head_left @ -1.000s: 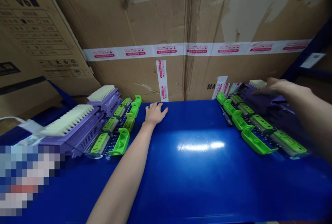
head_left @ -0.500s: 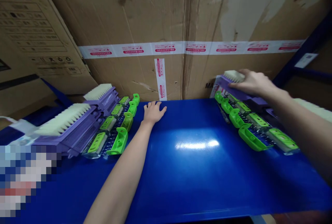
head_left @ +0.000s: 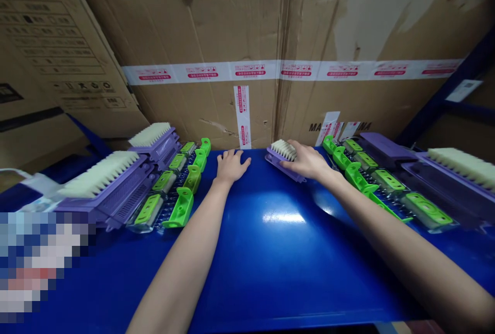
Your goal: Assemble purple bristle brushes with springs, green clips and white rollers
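Note:
My left hand point(head_left: 231, 166) lies palm down on the blue tabletop point(head_left: 270, 267) near its back edge, fingers spread, holding nothing. Across from it, my right hand point(head_left: 309, 161) grips a purple brush piece point(head_left: 285, 163) with cream bristles facing up, low over the blue surface; whether it touches is unclear. Beside my left forearm stand a row of bright green brackets point(head_left: 180, 210) and green-topped clear blocks point(head_left: 147, 211). Similar green brackets point(head_left: 353, 174) and clear blocks point(head_left: 390, 184) line the right side, partly behind my right forearm.
Purple pieces with cream bristles point(head_left: 101, 171) stand at the left, and another bristle block point(head_left: 464, 166) is at the far right near a purple slab point(head_left: 381, 147). Large cardboard boxes point(head_left: 201, 24) wall off the back. A white cable point(head_left: 13, 170) lies far left.
My right hand has carried the purple brush piece leftward from the right-hand row to the middle of the back edge. My left hand has stayed in place.

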A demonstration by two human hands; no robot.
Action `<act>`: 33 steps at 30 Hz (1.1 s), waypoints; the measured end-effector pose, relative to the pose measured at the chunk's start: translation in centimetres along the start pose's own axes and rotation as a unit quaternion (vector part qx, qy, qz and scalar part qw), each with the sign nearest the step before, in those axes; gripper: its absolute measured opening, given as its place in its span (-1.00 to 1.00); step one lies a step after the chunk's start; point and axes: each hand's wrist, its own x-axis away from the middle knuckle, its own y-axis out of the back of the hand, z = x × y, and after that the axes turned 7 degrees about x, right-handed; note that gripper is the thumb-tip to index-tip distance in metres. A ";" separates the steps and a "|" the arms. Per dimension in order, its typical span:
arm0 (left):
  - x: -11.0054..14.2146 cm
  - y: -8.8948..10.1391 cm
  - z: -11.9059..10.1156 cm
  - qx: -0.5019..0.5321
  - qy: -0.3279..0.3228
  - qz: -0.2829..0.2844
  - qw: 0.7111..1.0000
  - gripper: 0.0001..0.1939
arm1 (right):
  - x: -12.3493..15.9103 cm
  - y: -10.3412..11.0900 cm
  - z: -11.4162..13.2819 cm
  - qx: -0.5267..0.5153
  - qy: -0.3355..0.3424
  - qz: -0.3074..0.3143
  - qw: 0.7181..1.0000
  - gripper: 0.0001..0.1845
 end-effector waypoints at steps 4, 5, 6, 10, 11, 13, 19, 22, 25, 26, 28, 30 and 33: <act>0.0 0.0 0.0 0.000 0.000 0.000 1.000 -0.45 | -0.2 -0.4 0.3 0.017 0.005 0.005 1.000 -0.23; 0.0 0.0 0.0 0.000 0.001 0.000 1.000 -0.45 | -0.3 -0.5 0.4 0.021 0.007 0.004 1.000 -0.23; 0.0 0.0 0.0 -0.001 0.001 0.001 1.000 -0.45 | -0.3 -0.6 0.5 0.025 0.008 0.002 1.000 -0.24; 0.1 0.0 0.0 0.000 -0.001 0.001 1.000 -0.44 | -0.1 -1.0 0.7 0.017 0.010 -0.011 1.000 -0.22; 0.1 0.0 0.1 -0.001 -0.001 0.000 1.000 -0.44 | -0.1 -1.0 0.6 0.006 0.015 -0.019 1.000 -0.20; 0.1 0.0 0.1 -0.004 -0.001 -0.001 1.000 -0.45 | 0.0 -1.0 0.2 -0.016 0.038 -0.036 0.999 -0.21; 0.0 -0.1 0.1 0.001 -0.001 -0.003 1.000 -0.44 | 0.2 -0.8 -1.6 -0.060 0.125 -0.023 0.990 -0.26; 0.0 -0.1 0.1 0.003 -0.001 -0.003 1.000 -0.45 | 0.5 -0.6 -1.2 -0.046 0.081 -0.028 0.995 -0.32; 0.1 0.0 0.1 0.003 -0.004 -0.008 1.000 -0.46 | 1.0 -0.3 0.0 -0.020 -0.022 -0.082 0.996 -0.43; 0.1 0.0 0.0 0.002 -0.005 -0.014 1.000 -0.47 | 1.2 -0.2 0.3 -0.019 -0.049 -0.103 0.993 -0.44; 0.3 0.2 -0.1 -0.001 -0.008 -0.034 0.999 -0.49 | 1.3 -0.2 0.6 -0.025 -0.074 -0.143 0.987 -0.41; 0.4 0.4 -0.3 -0.005 -0.010 -0.063 0.998 -0.51 | 1.3 -0.5 0.1 -0.031 -0.073 -0.176 0.981 -0.42; 0.6 0.6 -0.6 -0.006 -0.017 -0.105 0.994 -0.52 | 0.8 -1.7 -1.8 -0.047 -0.013 -0.189 0.981 -0.54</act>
